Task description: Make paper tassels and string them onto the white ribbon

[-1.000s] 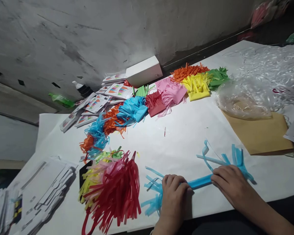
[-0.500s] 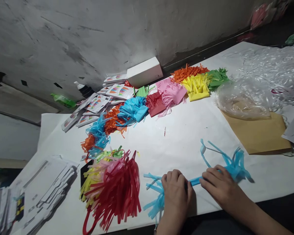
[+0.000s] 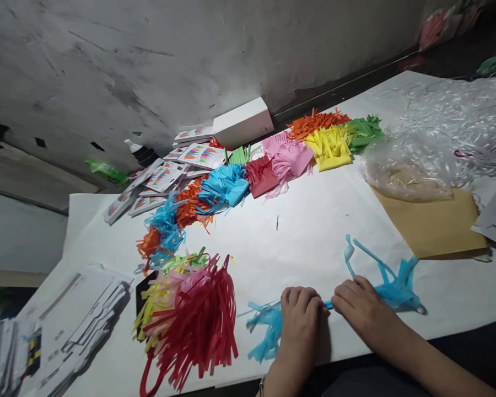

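A blue tissue paper tassel [image 3: 400, 286] lies across the near side of the white-covered table, fringed at both ends with a narrow twisted middle. My left hand [image 3: 301, 322] is closed over it left of the middle, and loose strips spread out beyond the wrist. Close by on the right, my right hand [image 3: 361, 311] grips the same tassel, with the other fringe fanning out past it. A short length of twisted blue paper shows between the hands. Both sets of fingertips are partly hidden. Left of my hands lies a pile of red, pink and yellow tassels [image 3: 202, 325].
A row of folded fringed paper, including a yellow bundle [image 3: 334, 149], curves along the back. Printed packets [image 3: 163, 175] and a white box [image 3: 243, 122] stand behind it. Paper stacks [image 3: 82, 320] lie at left; a brown envelope [image 3: 446, 226] and clear plastic strands [image 3: 458, 121] at right.
My hands have drawn closer together on the blue tassel, leaving less of its twisted middle showing. The fringes at both ends have shifted slightly.
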A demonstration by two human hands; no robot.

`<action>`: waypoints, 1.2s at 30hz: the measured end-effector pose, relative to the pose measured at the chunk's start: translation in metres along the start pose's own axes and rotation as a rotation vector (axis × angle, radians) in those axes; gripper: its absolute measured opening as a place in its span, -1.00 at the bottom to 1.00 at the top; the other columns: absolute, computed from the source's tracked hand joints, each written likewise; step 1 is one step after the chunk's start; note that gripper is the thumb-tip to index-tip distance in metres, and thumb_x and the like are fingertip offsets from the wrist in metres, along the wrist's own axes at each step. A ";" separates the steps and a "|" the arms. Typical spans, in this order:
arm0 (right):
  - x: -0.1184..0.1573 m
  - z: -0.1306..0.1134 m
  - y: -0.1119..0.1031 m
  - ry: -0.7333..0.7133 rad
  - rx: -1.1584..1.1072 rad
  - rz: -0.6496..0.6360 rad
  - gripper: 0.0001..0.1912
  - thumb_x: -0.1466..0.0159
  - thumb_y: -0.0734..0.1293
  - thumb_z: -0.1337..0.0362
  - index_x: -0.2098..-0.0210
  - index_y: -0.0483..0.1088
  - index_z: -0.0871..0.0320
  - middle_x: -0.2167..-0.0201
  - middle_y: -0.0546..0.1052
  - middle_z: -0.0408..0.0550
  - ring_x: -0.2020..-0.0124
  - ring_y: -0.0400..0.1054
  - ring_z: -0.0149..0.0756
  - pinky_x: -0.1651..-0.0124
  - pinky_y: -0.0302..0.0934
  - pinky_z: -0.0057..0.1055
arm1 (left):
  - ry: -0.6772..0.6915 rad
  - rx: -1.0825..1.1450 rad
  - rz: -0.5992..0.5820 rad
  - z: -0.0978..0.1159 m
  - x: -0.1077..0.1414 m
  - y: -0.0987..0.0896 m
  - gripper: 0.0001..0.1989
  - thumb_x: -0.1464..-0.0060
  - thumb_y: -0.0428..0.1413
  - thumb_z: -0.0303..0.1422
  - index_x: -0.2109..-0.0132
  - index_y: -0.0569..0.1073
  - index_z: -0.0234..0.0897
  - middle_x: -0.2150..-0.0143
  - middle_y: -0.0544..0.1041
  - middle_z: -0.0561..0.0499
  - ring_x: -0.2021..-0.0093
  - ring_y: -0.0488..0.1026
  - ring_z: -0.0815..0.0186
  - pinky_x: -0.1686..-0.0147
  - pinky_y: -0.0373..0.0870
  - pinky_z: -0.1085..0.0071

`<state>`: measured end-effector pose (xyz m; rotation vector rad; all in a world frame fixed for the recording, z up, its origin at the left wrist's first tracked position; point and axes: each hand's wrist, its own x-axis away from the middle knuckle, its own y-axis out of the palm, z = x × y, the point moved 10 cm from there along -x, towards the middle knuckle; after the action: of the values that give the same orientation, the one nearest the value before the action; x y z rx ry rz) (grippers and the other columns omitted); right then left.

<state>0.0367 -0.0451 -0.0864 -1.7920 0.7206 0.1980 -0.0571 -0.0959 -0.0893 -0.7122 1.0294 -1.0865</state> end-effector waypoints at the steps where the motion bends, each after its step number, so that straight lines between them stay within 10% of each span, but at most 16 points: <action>1: 0.003 0.005 -0.003 0.020 0.011 0.009 -0.70 -0.45 0.07 0.51 0.24 0.37 0.15 0.31 0.44 -0.05 0.22 0.27 -0.18 -0.05 0.02 -0.16 | -0.027 0.007 -0.006 -0.002 -0.001 0.000 -0.82 -0.21 0.15 -0.61 0.22 0.42 -0.22 0.19 0.55 0.05 0.17 0.39 0.22 0.00 0.23 0.15; 28: 0.011 0.037 -0.026 0.369 0.083 0.058 -0.76 -0.43 0.15 0.40 0.36 0.31 0.11 0.39 0.39 -0.09 0.30 0.28 -0.14 0.04 0.00 -0.08 | -0.177 -0.065 -0.170 -0.011 -0.021 0.002 -0.86 -0.16 0.13 -0.56 0.31 0.42 -0.22 0.23 0.49 -0.01 0.20 0.41 0.16 0.11 0.26 0.10; 36: 0.011 0.020 -0.022 0.157 -0.009 0.073 -0.67 -0.41 0.10 0.51 0.16 0.43 0.08 0.24 0.50 -0.09 0.13 0.37 -0.19 -0.27 -0.03 0.00 | 0.222 -0.211 -0.202 0.033 -0.019 0.012 -0.81 -0.10 0.20 -0.61 0.24 0.44 -0.21 0.25 0.52 0.05 0.20 0.41 0.17 -0.13 0.14 -0.03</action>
<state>0.0616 -0.0275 -0.0809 -1.8049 0.8990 0.1101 -0.0247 -0.0744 -0.0817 -0.8943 1.2965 -1.2641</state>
